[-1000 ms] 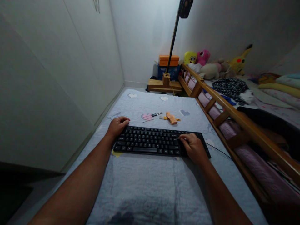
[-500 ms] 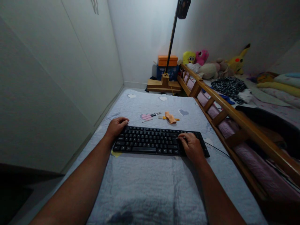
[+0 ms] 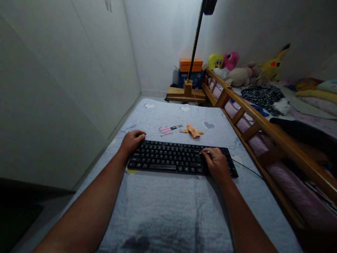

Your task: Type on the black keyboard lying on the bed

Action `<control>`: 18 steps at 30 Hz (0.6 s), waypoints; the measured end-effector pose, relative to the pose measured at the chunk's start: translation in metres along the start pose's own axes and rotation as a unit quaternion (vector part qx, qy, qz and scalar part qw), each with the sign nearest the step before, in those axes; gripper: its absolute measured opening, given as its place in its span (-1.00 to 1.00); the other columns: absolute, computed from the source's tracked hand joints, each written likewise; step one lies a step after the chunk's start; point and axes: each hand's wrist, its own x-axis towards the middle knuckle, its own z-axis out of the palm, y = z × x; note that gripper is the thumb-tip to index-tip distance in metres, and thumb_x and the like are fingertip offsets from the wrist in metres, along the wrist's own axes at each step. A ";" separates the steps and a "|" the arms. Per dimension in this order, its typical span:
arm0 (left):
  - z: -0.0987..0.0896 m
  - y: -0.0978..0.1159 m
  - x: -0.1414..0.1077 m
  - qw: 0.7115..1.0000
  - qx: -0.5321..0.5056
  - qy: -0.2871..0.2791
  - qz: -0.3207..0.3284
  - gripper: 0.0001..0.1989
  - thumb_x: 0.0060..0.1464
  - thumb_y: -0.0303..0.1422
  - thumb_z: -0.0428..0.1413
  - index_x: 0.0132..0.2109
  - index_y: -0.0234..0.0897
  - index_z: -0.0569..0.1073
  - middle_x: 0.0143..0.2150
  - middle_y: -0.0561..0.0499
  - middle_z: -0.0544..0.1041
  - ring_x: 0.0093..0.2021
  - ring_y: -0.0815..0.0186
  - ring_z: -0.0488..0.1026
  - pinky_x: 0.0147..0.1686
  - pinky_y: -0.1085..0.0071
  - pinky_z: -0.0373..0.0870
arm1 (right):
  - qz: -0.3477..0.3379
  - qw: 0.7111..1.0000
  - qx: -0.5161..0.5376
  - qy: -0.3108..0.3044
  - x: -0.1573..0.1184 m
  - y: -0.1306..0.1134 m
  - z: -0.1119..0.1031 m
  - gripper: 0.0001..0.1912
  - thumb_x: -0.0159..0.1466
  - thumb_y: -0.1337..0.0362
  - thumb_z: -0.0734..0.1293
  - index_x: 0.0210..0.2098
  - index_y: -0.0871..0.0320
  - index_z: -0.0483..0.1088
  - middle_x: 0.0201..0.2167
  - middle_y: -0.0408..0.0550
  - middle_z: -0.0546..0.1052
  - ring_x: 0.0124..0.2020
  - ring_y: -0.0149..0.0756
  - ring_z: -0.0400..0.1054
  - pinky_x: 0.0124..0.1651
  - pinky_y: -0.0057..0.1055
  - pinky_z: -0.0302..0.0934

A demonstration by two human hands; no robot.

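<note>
A black keyboard [image 3: 168, 157] lies flat on the pale blue cloth [image 3: 160, 200]. At its upper left corner rests my left hand [image 3: 132, 142], its fingers closed against the keyboard's edge. Over the right part of the keys, my right hand [image 3: 215, 162] pinches a small, thin white-tipped thing, probably a cotton swab [image 3: 201, 152]. Behind the keyboard lie a dark-handled metal tool [image 3: 176, 127], a thin white swab [image 3: 166, 134], and an orange cloth [image 3: 193, 131] on top of a yellow-handled brush [image 3: 184, 131].
A black cable [image 3: 247, 167] runs off the keyboard's right side toward a wooden bed rail [image 3: 259, 121]. White cabinet doors [image 3: 86, 80] stand on the left. Beyond the cloth are a wooden stand [image 3: 186, 93] with a pole and an orange box [image 3: 191, 65].
The view has shifted slightly, so the background sits a little further right and higher. Both hands keep nearly the same places on the keyboard.
</note>
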 end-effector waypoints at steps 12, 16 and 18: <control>-0.001 0.005 0.002 1.000 0.024 -0.008 0.005 -0.66 -0.14 -0.09 0.16 -0.30 -0.22 0.64 -0.25 -0.07 0.71 -0.16 0.05 0.60 -0.04 0.21 0.47 | 0.013 0.999 0.022 -0.037 -0.010 0.001 -0.013 -0.77 0.36 0.22 0.27 -0.31 0.08 0.56 -0.31 0.02 0.63 -0.20 -0.09 0.48 -0.07 -0.19 0.33; 0.000 0.004 0.002 1.000 0.027 -0.006 0.004 -0.67 -0.13 -0.11 0.16 -0.30 -0.22 0.64 -0.25 -0.06 0.70 -0.17 0.06 0.60 -0.04 0.22 0.48 | 0.008 0.998 0.019 -0.053 -0.011 -0.001 -0.016 -0.77 0.36 0.23 0.26 -0.33 0.06 0.54 -0.32 0.00 0.61 -0.22 -0.11 0.47 -0.10 -0.22 0.32; 0.000 0.005 0.002 1.000 0.028 -0.004 0.002 -0.68 -0.13 -0.13 0.16 -0.30 -0.21 0.64 -0.26 -0.05 0.70 -0.18 0.08 0.60 -0.04 0.22 0.49 | 0.005 0.998 0.014 -0.061 -0.012 -0.002 -0.018 -0.77 0.36 0.23 0.25 -0.34 0.06 0.53 -0.33 -0.01 0.60 -0.24 -0.13 0.47 -0.12 -0.24 0.31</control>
